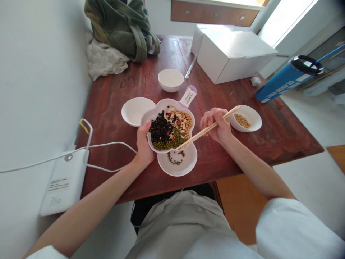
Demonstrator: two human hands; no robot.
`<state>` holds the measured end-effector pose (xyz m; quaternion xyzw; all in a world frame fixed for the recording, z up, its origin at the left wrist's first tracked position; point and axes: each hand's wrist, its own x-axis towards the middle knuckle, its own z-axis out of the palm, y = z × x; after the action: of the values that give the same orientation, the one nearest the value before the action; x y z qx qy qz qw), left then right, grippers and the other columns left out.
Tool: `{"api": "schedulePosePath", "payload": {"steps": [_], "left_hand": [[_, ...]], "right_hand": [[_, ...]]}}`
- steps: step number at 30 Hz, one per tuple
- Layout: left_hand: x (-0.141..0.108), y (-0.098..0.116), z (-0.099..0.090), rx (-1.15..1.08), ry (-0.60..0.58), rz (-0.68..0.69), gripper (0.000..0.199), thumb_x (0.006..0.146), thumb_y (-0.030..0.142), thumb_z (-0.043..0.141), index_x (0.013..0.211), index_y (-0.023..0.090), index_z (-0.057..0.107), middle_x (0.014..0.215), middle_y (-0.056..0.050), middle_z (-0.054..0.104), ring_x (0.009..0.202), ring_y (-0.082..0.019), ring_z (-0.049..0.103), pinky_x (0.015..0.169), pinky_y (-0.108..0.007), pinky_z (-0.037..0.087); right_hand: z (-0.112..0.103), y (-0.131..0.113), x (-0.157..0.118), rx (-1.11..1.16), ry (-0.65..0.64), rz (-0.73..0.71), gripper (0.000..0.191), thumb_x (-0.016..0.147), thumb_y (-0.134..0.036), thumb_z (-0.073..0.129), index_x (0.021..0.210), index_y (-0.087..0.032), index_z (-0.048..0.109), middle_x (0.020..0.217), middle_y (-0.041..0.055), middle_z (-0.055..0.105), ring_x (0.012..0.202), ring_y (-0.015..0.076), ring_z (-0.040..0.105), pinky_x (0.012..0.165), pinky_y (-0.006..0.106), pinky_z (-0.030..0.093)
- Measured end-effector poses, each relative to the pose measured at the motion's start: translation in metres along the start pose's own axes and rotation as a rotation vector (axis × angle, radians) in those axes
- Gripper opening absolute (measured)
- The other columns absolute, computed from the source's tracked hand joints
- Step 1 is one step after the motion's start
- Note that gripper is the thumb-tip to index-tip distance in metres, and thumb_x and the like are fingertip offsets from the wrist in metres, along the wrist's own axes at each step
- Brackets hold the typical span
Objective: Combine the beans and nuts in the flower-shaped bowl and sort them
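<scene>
My left hand (145, 144) grips the left rim of a white and lilac handled bowl (145, 118), tilted a little over the table. Black beans (161, 130), green mung beans (167, 144), yellow soybeans (187, 118) and peanuts lie mixed inside it. Wooden chopsticks (207, 128) are held in my right hand (217, 126), their tips at the bowl's lower rim by the mung beans. Below that rim stands a small white bowl (188, 166) with some mung beans in it. Right of my right hand, another white bowl (254, 124) contains soybeans.
Two more white bowls (170, 80) stand behind and to the left. A white box (231, 54), a blue tumbler (285, 81) and a green bag (121, 28) occupy the far side. White cables run from a power bank-like device (66, 183) at left.
</scene>
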<state>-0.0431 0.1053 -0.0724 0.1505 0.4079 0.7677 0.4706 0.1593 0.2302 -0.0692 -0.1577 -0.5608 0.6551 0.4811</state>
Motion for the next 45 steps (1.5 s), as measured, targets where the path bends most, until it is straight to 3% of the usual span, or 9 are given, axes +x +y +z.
{"api": "schedulePosePath", "payload": {"steps": [4, 36, 45], "left_hand": [[0.0, 0.0002, -0.0003, 0.007, 0.008, 0.004, 0.038, 0.077, 0.054, 0.087, 0.094, 0.021, 0.082, 0.097, -0.004, 0.087, 0.127, -0.036, 0.077, 0.108, -0.042, 0.065], [-0.0009, -0.0004, -0.0014, 0.008, -0.004, -0.022, 0.038, 0.078, 0.056, 0.086, 0.095, 0.022, 0.081, 0.106, -0.005, 0.087, 0.129, -0.038, 0.077, 0.108, -0.043, 0.066], [0.0008, -0.0023, -0.004, 0.009, -0.011, -0.01, 0.04, 0.076, 0.058, 0.088, 0.091, 0.021, 0.079, 0.105, -0.003, 0.087, 0.127, -0.037, 0.077, 0.108, -0.043, 0.065]], "right_hand": [[0.0, -0.0001, -0.0004, -0.018, 0.014, 0.012, 0.06, 0.091, -0.069, 0.082, 0.058, -0.022, 0.065, 0.049, -0.0006, 0.056, 0.042, 0.0144, 0.059, 0.031, 0.022, 0.04], [0.001, 0.0043, 0.0008, 0.007, -0.051, 0.047, 0.062, 0.093, -0.074, 0.077, 0.06, -0.021, 0.07, 0.054, 0.001, 0.061, 0.044, 0.0136, 0.061, 0.031, 0.02, 0.043], [-0.002, 0.0089, 0.0001, 0.024, -0.078, 0.044, 0.059, 0.094, -0.068, 0.079, 0.063, -0.019, 0.072, 0.055, -0.0003, 0.058, 0.044, 0.0118, 0.06, 0.032, 0.018, 0.044]]}}
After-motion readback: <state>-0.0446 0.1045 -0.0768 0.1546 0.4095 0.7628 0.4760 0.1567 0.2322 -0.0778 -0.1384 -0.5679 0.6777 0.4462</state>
